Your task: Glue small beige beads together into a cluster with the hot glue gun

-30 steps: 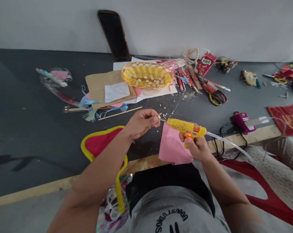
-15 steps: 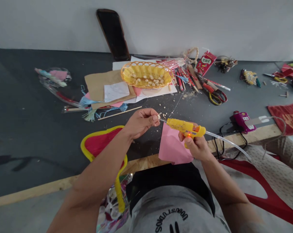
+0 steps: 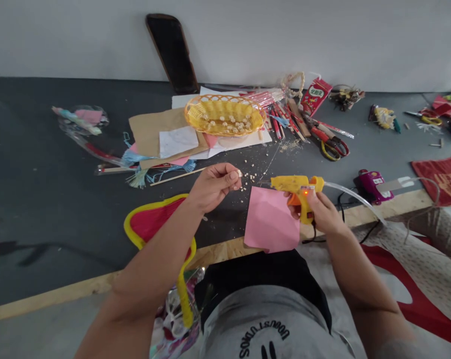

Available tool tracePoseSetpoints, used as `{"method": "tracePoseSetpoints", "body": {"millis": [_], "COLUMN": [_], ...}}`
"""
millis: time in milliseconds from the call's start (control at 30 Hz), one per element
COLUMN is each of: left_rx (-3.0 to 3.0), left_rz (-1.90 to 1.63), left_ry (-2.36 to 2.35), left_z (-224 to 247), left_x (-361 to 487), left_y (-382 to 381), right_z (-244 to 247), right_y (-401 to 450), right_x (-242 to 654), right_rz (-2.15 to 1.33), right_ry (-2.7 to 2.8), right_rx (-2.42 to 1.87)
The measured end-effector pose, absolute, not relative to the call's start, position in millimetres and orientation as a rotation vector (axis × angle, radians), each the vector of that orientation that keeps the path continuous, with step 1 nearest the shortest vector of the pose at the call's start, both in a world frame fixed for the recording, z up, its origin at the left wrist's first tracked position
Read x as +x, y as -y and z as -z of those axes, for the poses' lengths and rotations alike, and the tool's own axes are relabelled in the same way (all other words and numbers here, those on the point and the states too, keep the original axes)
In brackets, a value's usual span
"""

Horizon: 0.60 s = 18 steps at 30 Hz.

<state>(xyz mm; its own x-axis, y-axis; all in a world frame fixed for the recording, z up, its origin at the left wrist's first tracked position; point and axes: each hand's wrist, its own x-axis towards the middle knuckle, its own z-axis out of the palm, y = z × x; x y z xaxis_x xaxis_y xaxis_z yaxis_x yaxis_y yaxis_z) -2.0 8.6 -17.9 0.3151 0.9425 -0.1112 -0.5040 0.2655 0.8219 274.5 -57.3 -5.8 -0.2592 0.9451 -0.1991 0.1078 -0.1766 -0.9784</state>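
Note:
Between thumb and forefinger, my left hand pinches a small whitish piece, too small to name exactly. My right hand is wrapped round the handle of a yellow hot glue gun, its nozzle pointing left at the pinched piece with a gap between them. An orange light glows on the gun, and a clear glue stick trails from its back. Small pale bits lie scattered on the table just beyond my left hand. Under the gun, a pink paper sheet lies at the table edge.
A yellow basket with small whitish pieces stands on papers at the back. Scissors and sticks lie right of it; a phone leans on the wall. A red-and-yellow padded piece lies under my left forearm. A purple box sits at right.
My right hand has drawn the glue gun to the right, away from the pinched piece, and turned it more upright. My left hand has shifted slightly left.

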Motion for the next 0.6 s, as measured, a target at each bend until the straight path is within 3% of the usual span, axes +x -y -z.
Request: {"method": "tracePoseSetpoints", "body": {"millis": [233,333,500,600], "left_rx": [0.772,0.750,0.713,0.704], "left_rz": [-1.104,-1.147,-1.180,-1.197], "left_ry": [-0.686,-0.690,-0.706,-0.719], "left_z": [18,15,11,9], "left_x": [-3,-4,-6,-7], "left_y": [-11,-12,-13,-13], "right_z": [-9,-5,-14,-25], "right_y": [19,13,14,10], "right_x": [315,319,312,290], "right_rz": [-1.690,-1.388,-0.434,-0.316], "right_ry": [1.755,1.994,2.273,2.344], "right_rx": [-1.678,-1.853,-2.050,-1.811]}}
